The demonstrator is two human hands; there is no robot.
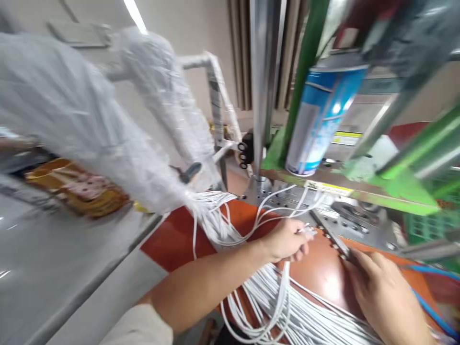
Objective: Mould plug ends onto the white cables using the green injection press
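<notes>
Pinching white cable ends [307, 232] between closed fingertips, that left hand [286, 239] sits at ten o'clock from the right hand [386, 290], whose fingers look curled on a metal bar [331, 234] slanting toward eleven.

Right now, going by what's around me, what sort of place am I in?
Probably a workshop or small factory. The bundle of white cables across the orange surface, the green metal frame and the spray can on it all suggest that.
</notes>
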